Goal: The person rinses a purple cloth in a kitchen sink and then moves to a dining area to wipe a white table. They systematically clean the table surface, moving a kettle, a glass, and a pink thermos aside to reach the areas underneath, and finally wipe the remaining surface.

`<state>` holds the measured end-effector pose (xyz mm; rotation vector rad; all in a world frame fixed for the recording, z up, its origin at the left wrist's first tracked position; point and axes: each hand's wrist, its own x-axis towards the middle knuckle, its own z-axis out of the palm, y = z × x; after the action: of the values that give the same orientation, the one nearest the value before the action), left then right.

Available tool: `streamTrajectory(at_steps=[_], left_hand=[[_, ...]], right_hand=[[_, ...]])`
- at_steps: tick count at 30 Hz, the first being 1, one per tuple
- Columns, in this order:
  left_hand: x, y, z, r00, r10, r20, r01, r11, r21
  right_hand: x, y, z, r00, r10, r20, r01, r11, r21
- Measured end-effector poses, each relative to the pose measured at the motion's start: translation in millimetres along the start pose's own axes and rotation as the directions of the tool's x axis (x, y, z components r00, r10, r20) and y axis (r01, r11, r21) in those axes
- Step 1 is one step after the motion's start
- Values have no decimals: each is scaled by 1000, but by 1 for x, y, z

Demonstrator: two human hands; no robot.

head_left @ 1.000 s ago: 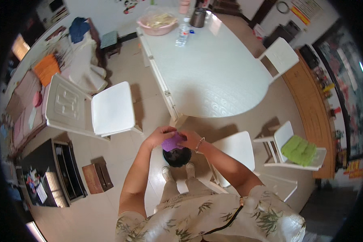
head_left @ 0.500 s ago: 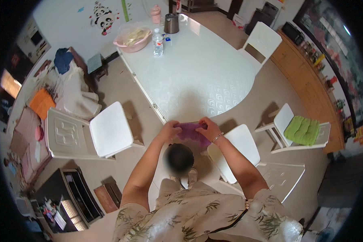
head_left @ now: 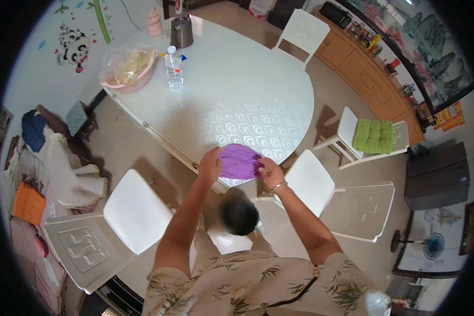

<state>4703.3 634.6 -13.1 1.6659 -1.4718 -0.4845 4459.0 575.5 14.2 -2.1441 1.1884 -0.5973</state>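
Observation:
A purple cloth (head_left: 240,161) lies spread and slightly wrinkled on the near corner of the pale patterned table (head_left: 258,89). At its left edge, my left hand (head_left: 210,164) has its fingers closed on the fabric. My right hand (head_left: 270,173), with a bracelet at the wrist, pinches the cloth's right edge between thumb and fingers. Part of the left fingertips is hidden by the hand itself.
Toward the far left of the table stand a pink basin (head_left: 137,80) with a plastic bag, a water bottle (head_left: 174,68) and a metal kettle (head_left: 181,32). White chairs (head_left: 137,210) flank the near corner, one (head_left: 308,181) close by my right forearm.
The purple cloth, which hung from both hands at the table's near edge, now lies spread on the tabletop. My hands have moved forward with it, and the view has shifted.

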Motion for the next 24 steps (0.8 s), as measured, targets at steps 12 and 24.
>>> streamTrajectory(at_steps=[12,24], left_hand=[[-39,-29,-3,840,225,494,-427,836,345],[21,-17,-4,747,141,650,-472,801,368]], right_hand=[[-17,-60,86,877,345,334,-116,827,-550],[2,-45,100,943,332,32,-288,857,-427]])
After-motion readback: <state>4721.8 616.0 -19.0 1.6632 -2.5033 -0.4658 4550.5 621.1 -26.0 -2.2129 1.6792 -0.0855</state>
